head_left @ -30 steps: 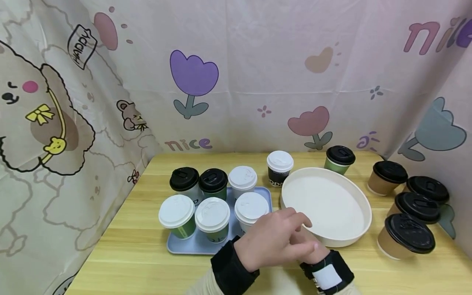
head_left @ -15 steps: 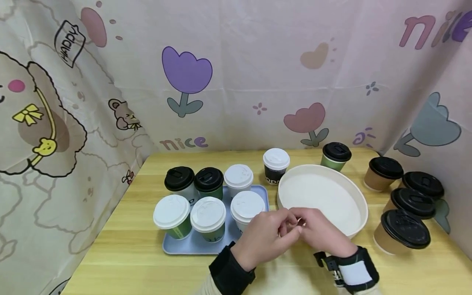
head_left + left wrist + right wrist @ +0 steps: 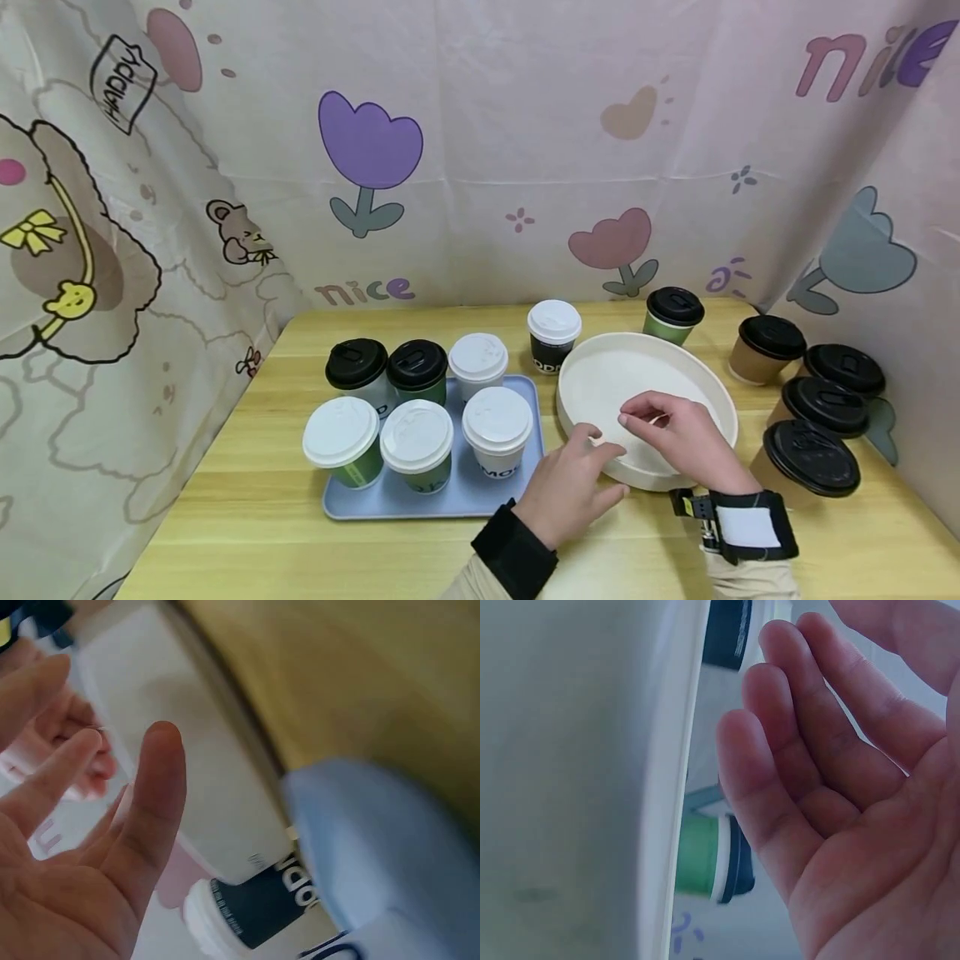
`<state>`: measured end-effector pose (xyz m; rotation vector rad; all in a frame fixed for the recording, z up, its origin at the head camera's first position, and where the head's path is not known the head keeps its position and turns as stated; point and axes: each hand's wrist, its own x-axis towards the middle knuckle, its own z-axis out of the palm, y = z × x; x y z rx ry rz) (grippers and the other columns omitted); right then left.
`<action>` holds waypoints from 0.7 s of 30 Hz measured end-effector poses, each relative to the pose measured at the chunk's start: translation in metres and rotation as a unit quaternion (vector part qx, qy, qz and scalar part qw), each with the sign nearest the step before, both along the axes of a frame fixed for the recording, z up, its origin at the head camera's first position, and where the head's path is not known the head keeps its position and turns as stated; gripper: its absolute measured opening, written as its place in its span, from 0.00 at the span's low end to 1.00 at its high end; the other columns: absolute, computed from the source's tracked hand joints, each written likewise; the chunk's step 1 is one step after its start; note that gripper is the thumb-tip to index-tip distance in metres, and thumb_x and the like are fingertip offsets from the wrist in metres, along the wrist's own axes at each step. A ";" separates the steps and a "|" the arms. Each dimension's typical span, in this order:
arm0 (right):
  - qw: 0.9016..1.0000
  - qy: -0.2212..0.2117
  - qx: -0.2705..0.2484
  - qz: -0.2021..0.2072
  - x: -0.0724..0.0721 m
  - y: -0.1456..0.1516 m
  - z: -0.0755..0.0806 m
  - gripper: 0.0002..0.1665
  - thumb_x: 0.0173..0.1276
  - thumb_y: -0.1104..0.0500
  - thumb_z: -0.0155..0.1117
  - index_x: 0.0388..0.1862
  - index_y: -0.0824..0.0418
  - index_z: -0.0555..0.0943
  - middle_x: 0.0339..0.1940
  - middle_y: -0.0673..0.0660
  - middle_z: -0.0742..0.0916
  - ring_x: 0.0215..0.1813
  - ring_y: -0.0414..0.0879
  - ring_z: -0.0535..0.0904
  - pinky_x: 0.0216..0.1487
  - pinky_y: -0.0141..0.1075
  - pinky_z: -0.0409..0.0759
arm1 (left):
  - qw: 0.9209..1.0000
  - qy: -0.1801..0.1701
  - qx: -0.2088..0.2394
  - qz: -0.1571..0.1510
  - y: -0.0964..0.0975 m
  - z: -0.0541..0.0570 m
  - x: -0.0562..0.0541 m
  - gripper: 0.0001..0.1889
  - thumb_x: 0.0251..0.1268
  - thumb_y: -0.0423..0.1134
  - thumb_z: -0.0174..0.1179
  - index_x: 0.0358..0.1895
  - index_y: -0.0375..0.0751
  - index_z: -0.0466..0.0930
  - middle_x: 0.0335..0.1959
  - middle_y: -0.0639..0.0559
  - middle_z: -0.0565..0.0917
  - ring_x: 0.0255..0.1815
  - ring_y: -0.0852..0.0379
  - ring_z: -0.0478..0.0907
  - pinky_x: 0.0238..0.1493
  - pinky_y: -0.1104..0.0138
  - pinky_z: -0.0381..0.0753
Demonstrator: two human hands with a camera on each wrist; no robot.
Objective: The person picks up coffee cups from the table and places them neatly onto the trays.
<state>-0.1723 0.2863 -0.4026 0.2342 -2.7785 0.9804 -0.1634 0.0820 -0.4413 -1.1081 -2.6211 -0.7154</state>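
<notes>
My left hand (image 3: pixel 573 483) hovers at the near left rim of a round white tray (image 3: pixel 600 375), its fingers spread and nothing between them. Over that tray's near right part is my right hand (image 3: pixel 690 437), palm inward with loosely bent fingers. The right wrist view shows its bare palm (image 3: pixel 885 817) holding nothing, close beside the tray's rim. Left of my left hand, a blue rectangular tray (image 3: pixel 480 500) carries several lidded paper coffee cups; the nearest is a white cup (image 3: pixel 498 425) with a white lid.
Behind the round tray stand a black cup with a white lid (image 3: pixel 553 333) and a green cup with a black lid (image 3: pixel 673 315). Several brown cups with black lids, one nearest the front (image 3: pixel 806 458), line the right side. A printed cloth (image 3: pixel 465 150) hangs behind the wooden table.
My hands were crossed at the wrists, then met at the fingertips, and are now apart. The right hand has moved right over the round tray. The cups and trays keep their places.
</notes>
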 end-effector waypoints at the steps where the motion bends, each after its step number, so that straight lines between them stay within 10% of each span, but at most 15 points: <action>1: 1.000 -0.003 0.003 -0.007 0.000 0.002 0.000 0.07 0.72 0.54 0.71 0.43 0.55 0.89 0.38 0.47 0.90 0.40 0.43 0.82 0.42 0.35 0.81 | 1.000 0.001 -0.006 0.000 0.001 -0.002 0.000 0.20 0.66 0.50 0.71 0.59 0.51 0.85 0.58 0.48 0.78 0.36 0.62 0.83 0.32 0.74 0.78; 21: 0.999 -0.022 0.011 -0.021 -0.003 0.010 -0.001 0.11 0.73 0.51 0.69 0.45 0.57 0.89 0.39 0.50 0.90 0.41 0.44 0.82 0.43 0.39 0.80 | 0.999 0.052 -0.004 0.013 0.020 -0.017 -0.007 0.03 0.70 0.39 0.68 0.42 0.46 0.86 0.36 0.54 0.78 0.36 0.63 0.76 0.39 0.77 0.76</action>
